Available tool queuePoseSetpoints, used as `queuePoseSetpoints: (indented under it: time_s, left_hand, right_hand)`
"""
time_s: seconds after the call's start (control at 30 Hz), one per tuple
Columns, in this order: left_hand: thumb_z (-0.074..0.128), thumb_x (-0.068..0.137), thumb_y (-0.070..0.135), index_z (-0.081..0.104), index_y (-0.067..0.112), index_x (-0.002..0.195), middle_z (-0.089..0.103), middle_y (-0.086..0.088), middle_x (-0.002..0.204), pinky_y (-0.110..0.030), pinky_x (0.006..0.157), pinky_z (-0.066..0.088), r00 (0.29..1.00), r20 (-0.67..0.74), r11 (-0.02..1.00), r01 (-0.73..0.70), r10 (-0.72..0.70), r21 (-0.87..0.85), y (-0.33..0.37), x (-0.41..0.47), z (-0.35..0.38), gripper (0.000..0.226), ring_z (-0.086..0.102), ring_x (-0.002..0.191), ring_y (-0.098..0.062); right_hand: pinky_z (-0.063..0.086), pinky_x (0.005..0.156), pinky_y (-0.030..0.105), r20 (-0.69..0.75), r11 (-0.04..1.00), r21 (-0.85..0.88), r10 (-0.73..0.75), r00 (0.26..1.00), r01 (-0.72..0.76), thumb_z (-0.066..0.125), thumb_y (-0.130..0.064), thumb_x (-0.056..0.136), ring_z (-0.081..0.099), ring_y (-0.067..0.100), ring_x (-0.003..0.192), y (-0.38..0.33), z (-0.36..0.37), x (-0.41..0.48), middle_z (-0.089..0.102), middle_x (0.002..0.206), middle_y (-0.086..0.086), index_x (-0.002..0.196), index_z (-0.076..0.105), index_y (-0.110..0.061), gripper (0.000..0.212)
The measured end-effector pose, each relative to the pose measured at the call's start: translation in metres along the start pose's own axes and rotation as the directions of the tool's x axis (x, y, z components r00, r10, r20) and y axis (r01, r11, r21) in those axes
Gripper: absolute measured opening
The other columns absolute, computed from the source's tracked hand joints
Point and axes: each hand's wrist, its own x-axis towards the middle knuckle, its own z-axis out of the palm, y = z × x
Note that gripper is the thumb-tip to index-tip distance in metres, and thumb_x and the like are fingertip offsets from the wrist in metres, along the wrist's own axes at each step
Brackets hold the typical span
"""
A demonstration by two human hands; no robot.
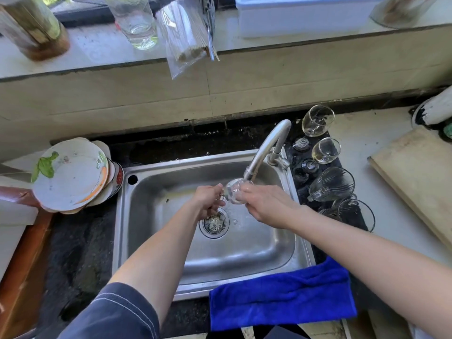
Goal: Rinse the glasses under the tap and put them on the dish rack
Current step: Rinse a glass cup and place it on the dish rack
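A clear glass (234, 190) lies on its side right under the tap spout (265, 148), over the steel sink (151, 192). My right hand (266, 204) wraps round its bowl. My left hand (209, 200) is curled round its other end, which looks like the stem. Water splashes near the drain (214, 223). Several more glasses stand and lie to the right of the sink on a dark mat: two stemmed ones (317, 120) (325, 150) tilted, a ribbed one (332, 184) on its side and a tumbler (355, 214).
A stack of plates (71, 174) leans left of the sink. A blue cloth (281, 294) hangs over the sink's front edge. A wooden board (415, 177) lies at the right. The window ledge holds a glass (134, 20), a plastic bag (186, 35) and a white box (305, 13).
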Motion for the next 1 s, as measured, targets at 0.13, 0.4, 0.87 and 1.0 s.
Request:
queuePoseSetpoints:
  time_s: [0.13, 0.4, 0.87, 1.0]
  left_hand:
    - [0.048, 0.1, 0.03, 0.057, 0.01, 0.089, 0.059, -0.012, 0.068, -0.014, 0.035, 0.023, 1.0, -0.026, 0.999, -0.005, 0.007, 0.054, 0.003, -0.001, -0.009, 0.024, 0.033, 0.031, -0.006]
    - [0.046, 0.101, 0.029, 0.057, 0.009, 0.091, 0.057, -0.012, 0.066, -0.015, 0.037, 0.023, 0.997, -0.067, 0.999, -0.039, 0.04, 0.014, 0.003, 0.0, -0.004, 0.024, 0.031, 0.035, -0.008]
    - [0.04, 0.102, 0.024, 0.054, 0.007, 0.1, 0.052, -0.011, 0.069, -0.015, 0.034, 0.022, 0.963, -0.173, 0.979, -0.203, 0.206, 0.035, -0.005, -0.008, 0.008, 0.022, 0.037, 0.04, -0.012]
    - [0.041, 0.102, 0.024, 0.054, 0.008, 0.101, 0.052, -0.009, 0.07, -0.017, 0.036, 0.024, 0.945, -0.194, 0.961, -0.274, 0.264, -0.025, -0.003, -0.005, 0.003, 0.021, 0.033, 0.045, -0.013]
  right_hand:
    - [0.049, 0.084, 0.038, 0.121, 0.999, 0.005, 0.052, 0.991, -0.053, 0.044, -0.02, 0.096, 0.059, 0.021, 0.115, 0.006, -0.006, -0.009, 0.044, 0.146, -0.016, 0.136, 0.052, -0.03, 0.042]
    - [0.05, 0.089, 0.034, 0.168, 0.805, 0.501, 0.269, 0.948, -0.317, 0.056, -0.018, 0.093, 0.065, 0.008, 0.089, -0.002, -0.003, -0.006, 0.05, 0.137, -0.012, 0.133, 0.054, -0.027, 0.041]
    - [0.04, 0.04, 0.017, 0.521, -0.432, 0.83, 0.375, 0.767, -0.352, 0.044, -0.007, 0.095, 0.05, 0.007, 0.049, -0.005, -0.024, 0.016, 0.054, 0.12, 0.015, 0.108, 0.055, 0.006, 0.021]
    - [0.042, 0.042, 0.014, 0.542, -0.598, 0.732, 0.219, 0.811, -0.327, 0.048, -0.004, 0.081, 0.047, 0.004, 0.049, 0.007, -0.023, 0.009, 0.061, 0.126, 0.011, 0.12, 0.052, 0.005, 0.04]
